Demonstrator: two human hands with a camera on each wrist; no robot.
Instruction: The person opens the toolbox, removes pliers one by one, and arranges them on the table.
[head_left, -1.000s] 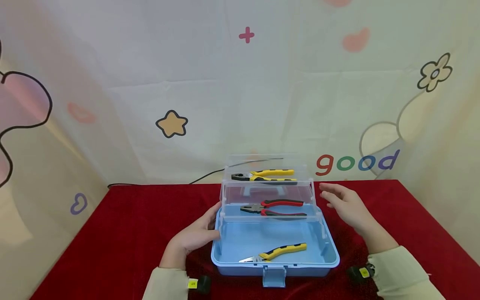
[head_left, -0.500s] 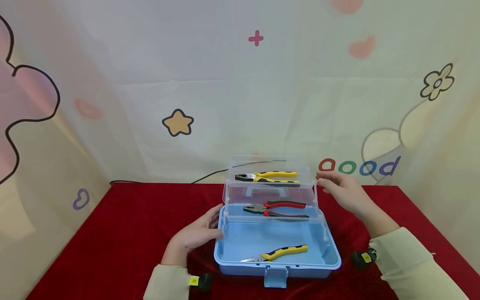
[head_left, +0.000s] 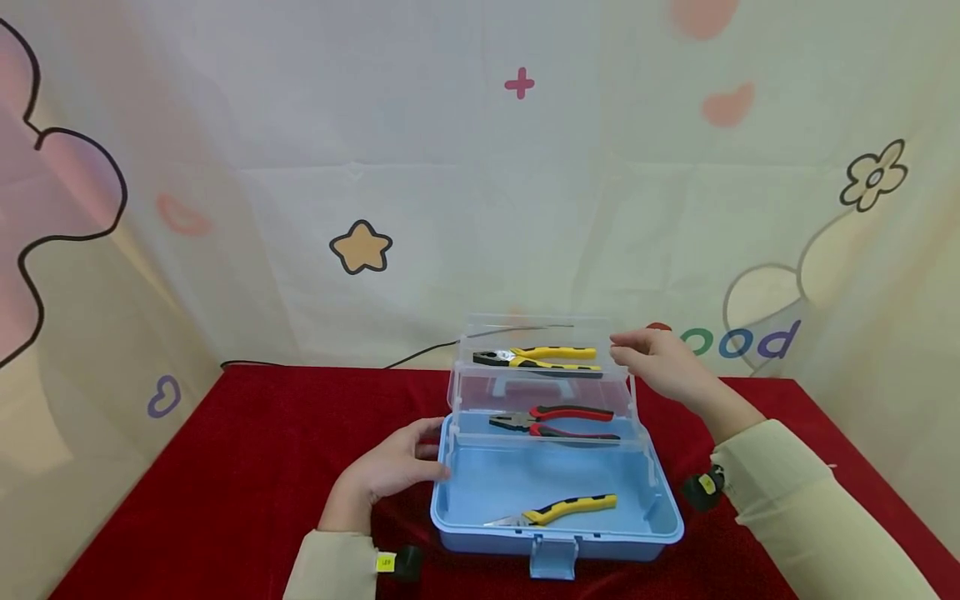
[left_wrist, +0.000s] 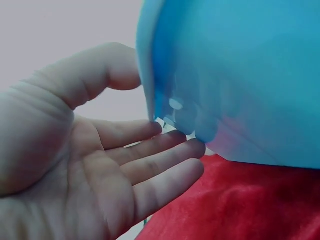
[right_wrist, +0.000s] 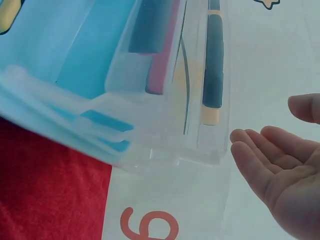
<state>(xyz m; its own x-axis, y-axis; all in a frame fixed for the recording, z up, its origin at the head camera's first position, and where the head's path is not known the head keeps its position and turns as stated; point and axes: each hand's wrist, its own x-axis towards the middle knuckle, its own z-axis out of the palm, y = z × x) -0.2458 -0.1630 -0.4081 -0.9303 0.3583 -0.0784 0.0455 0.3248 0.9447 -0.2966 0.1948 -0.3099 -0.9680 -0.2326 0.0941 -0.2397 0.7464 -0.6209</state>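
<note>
A light blue toolbox (head_left: 495, 544) stands unfolded on the table, its clear trays raised in tiers. My left hand (head_left: 390, 467) steadies its left side; in the left wrist view the straight fingers touch the blue wall (left_wrist: 230, 90) and the thumb meets the rim. Beside the right end of the upper tray (head_left: 467, 372) is my right hand (head_left: 667, 367), fingers extended, apart from the tray in the right wrist view. That tray holds yellow-black pliers (head_left: 558, 353). Red-black pliers (head_left: 573, 412) lie in the lower tray (head_left: 480, 440). Another yellow-handled pair of pliers (head_left: 573, 505) lies in the base.
A red cloth (head_left: 262, 467) covers the table. Behind it hangs a pale printed curtain (head_left: 420, 200). A thin black cable (head_left: 420, 353) runs along the back behind the toolbox. The front latch (head_left: 553, 560) hangs down.
My right hand has moved left and up, from beside the toolbox to the upper tray's right end. The left hand stays at the toolbox's side. The head view has shifted slightly.
</note>
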